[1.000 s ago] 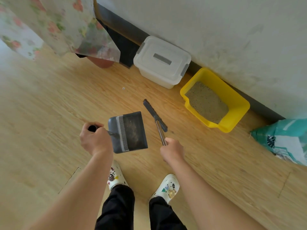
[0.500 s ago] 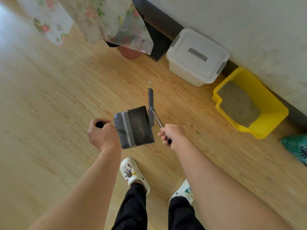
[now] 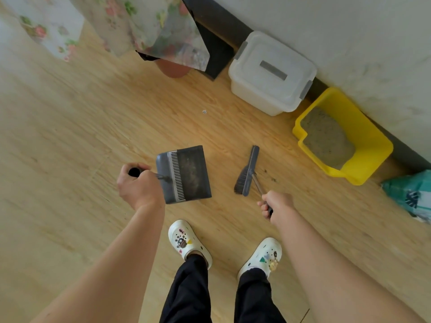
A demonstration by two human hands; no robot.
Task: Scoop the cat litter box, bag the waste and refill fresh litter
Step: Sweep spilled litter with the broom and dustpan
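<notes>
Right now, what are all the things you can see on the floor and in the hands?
dustpan: one, dark grey, held by left hand
brush: one, grey, held by right hand
litter box: one, yellow, by the wall, holds greyish litter
storage box: one, white, lidded, left of litter box
bag: one, teal and white, right edge
flowered cloth: one, hanging at top
shoes: two, white
left hand: one, gripping dustpan handle
right hand: one, gripping brush handle

Under my shoes lies a wood-grain floor [image 3: 81,141] with a soft sheen. My dustpan [image 3: 186,173] looks like matt grey plastic, dusty inside. The litter box [image 3: 370,145] is glossy yellow plastic holding coarse, grainy litter [image 3: 326,138]; the storage tub [image 3: 270,73] is cloudy translucent plastic.
</notes>
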